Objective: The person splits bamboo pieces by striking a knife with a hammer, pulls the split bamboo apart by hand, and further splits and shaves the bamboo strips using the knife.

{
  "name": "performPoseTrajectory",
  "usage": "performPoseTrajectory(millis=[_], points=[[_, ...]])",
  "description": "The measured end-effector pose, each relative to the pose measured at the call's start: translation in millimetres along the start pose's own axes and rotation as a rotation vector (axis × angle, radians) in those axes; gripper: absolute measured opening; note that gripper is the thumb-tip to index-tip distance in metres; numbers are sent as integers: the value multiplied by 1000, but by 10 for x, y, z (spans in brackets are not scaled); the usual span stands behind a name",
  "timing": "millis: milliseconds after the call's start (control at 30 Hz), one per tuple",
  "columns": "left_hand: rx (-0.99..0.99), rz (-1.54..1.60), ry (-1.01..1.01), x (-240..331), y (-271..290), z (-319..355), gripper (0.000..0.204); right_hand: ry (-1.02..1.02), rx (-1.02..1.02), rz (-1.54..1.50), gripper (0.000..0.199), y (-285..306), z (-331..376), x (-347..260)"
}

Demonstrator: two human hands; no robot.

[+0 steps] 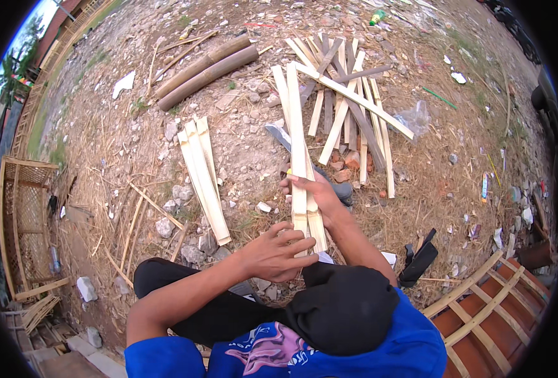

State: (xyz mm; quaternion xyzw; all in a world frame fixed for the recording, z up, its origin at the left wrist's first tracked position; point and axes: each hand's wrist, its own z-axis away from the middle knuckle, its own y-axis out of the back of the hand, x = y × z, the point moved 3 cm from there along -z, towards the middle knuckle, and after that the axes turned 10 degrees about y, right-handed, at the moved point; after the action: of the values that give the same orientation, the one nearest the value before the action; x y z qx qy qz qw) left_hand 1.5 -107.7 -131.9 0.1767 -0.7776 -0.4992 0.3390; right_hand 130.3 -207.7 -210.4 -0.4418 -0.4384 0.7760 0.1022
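Pale split bamboo, long strips (297, 113): standing out lengthwise in front of the seated person, a pair overlapping, lower ends coming close to the lap.

Right hand (316, 192): closing around these strips about midway, thumb lying across the upper face, fingers wrapping beneath.

Left hand (277, 253): hovering over or resting on the lower ends, fingers parted and slightly bending; whether it is pinching anything, one cannot tell.

Small bundle of pale strips (202, 179): lying on the ground to the left, fanning at the far end.

Loose pile of strips (361, 101): lying beyond the hands, pale and grey-brown pieces crossing one another.

Two brown poles (211, 78): lying side by side at the far left of the pile.

Black object (419, 263): lying to the right of the right forearm.

Slatted lattice (483, 307): leaning into view at lower right.

Ground (247, 170): showing stones, straw and scattered litter.
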Motion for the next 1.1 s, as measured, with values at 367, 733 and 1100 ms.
performPoseTrajectory(millis=[367, 733, 1100], points=[[-519, 20, 558, -473, 746, 242, 38, 118, 198, 595, 36, 767, -204, -646], [-504, -43, 1045, -349, 1236, 1238, 41, 360, 468, 1616, 85, 1542, -948, -2174], [-620, -135, 1167, -1128, 882, 1562, 40, 294, -2, 1928, 60, 1667, -108, -372]])
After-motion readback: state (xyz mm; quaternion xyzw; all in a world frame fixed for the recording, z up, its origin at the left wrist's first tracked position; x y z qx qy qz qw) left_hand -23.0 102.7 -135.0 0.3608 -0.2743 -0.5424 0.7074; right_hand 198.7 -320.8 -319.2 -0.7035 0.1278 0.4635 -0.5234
